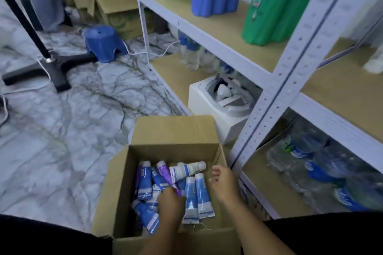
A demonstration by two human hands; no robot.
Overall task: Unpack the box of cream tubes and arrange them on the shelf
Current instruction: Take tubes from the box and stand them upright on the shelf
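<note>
Many tubes (192, 196) still fill the box (174, 130); my left hand (171, 203) pinches a purple tube (167, 176), right hand (224, 182) loose, next lifting toward the shelf (228, 25).

Open cardboard box (174, 130) on floor, blue, white, purple cream tubes (145, 180) jumbled inside.

Box (174, 130): matt brown cardboard. Tubes (200, 196): glossy plastic, blue and white, one purple. Shelf frame (290, 68): painted metal, pale, perforated; boards matt, wood-look. Floor (62, 130): smooth marble-pattern, slight sheen. Stool (103, 42): blue plastic. Bottles (323, 163): clear plastic.
</note>
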